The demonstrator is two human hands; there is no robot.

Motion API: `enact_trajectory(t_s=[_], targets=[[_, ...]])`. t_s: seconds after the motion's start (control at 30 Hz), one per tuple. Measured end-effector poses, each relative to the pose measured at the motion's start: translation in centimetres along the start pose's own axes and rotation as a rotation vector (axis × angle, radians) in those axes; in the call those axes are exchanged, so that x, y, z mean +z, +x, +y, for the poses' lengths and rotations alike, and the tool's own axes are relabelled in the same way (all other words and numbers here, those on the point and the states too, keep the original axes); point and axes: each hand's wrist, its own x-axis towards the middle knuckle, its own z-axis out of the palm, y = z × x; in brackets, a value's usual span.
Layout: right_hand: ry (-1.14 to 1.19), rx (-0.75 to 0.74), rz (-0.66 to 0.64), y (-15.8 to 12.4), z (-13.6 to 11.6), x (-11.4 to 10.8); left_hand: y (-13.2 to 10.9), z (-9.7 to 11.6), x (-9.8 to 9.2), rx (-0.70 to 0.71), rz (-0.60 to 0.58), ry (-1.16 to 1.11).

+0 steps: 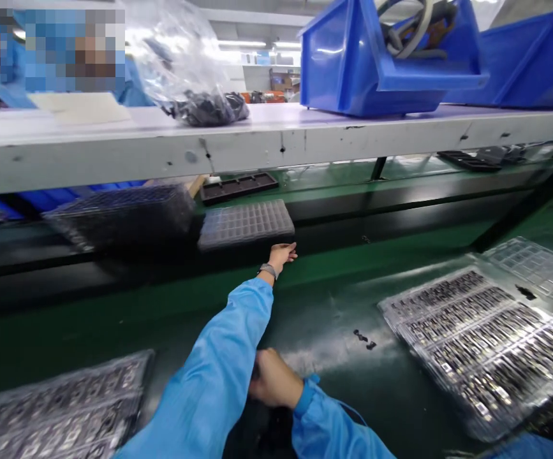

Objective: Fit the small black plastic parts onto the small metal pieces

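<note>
My left hand (282,254) is stretched far forward over the black belt, just off the near right corner of a clear compartment tray (247,223). Its fingers point right, slightly apart, and nothing shows between them. Close to my body, my right hand (277,380) is curled closed beside the left sleeve; its fingertips are partly hidden and what they hold cannot be made out. Right of it, several small black parts (363,338) lie on the green table (324,306). A clear tray (486,350) with rows of small metal-and-black parts is at the right; a similar filled tray (60,414) sits lower left.
A white shelf (257,143) crosses above the belt, bearing blue bins (343,64) and a clear plastic bag (185,70) of dark parts. A stack of trays (127,213) and a black tray (240,187) stand beneath. An empty clear tray (539,268) lies far right.
</note>
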Motion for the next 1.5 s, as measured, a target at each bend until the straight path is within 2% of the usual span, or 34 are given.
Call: enact_trajectory(t_s=[0.13,0.2,0.3,0.4,0.5,0.63,0.77,0.87,0.97,1.23,1.5], targets=[[0.250,0.128,0.030,0.3,0.5,1.2,-3.6,0.6,-6.0,0.029,-0.058,-0.257],[0.359,0.138,0.087,0.3,0.8,1.7,-6.4,0.3,-9.3,0.052,-0.054,-0.367],[0.497,0.126,0.190,0.5,1.3,1.9,-11.9,-1.0,-13.6,0.091,-0.040,-0.656],[0.602,0.104,0.228,0.6,1.5,1.4,-17.9,-3.0,-16.3,0.108,0.010,-0.897],[0.654,0.093,0.297,0.5,1.4,0.5,-22.5,-5.1,-17.7,0.096,0.051,-1.002],[0.687,0.106,0.385,0.3,1.3,-0.3,-25.1,-7.5,-17.3,0.029,0.052,-1.003],[0.741,0.116,0.385,0.2,1.2,-0.6,-25.4,-9.4,-15.3,-0.047,0.073,-0.670],[0.766,0.115,0.376,0.1,1.2,-0.7,-25.5,-10.4,-13.9,-0.068,0.035,-0.481],[0.753,0.107,0.374,0.0,1.2,-0.8,-25.8,-11.0,-13.2,-0.061,-0.009,-0.451],[0.712,0.139,0.373,0.0,1.6,-1.2,-25.9,-11.9,-12.5,-0.063,-0.007,-0.489],[0.724,0.153,0.484,-0.1,1.8,-1.8,-26.2,-11.9,-12.3,-0.112,-0.001,-0.439]])
